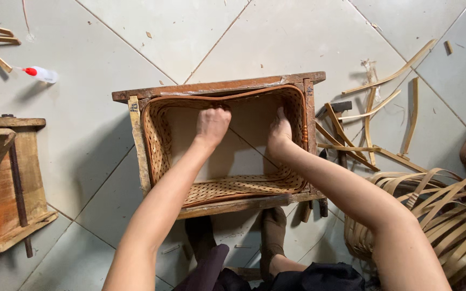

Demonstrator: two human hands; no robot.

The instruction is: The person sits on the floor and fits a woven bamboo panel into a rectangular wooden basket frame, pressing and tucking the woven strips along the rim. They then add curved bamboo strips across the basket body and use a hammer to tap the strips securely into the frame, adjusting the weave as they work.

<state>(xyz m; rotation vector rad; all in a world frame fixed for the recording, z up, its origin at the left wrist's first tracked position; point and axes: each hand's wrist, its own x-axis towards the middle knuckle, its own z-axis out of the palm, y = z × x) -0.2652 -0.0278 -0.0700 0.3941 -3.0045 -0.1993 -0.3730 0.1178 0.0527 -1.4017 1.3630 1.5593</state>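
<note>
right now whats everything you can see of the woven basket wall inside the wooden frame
The woven band is tan split-cane lattice with a smooth reddish-brown rim, bent into a rounded rectangle with no bottom; floor tile shows through. It sits snug inside the worn wooden frame on the tiled floor. The left hand, fisted, and the right hand both press inside near its far wall.

Woven basket wall around fingers: split cane, matt, ribbed weave, smooth reddish rim. Frame just outside fingers: worn wood, rough, scuffed brown finish. Floor beyond: pale glazed tile, faint sheen, dusty. Strips right of fingers: pale bamboo, smooth. Bottle far left: white plastic, red cap.
</note>
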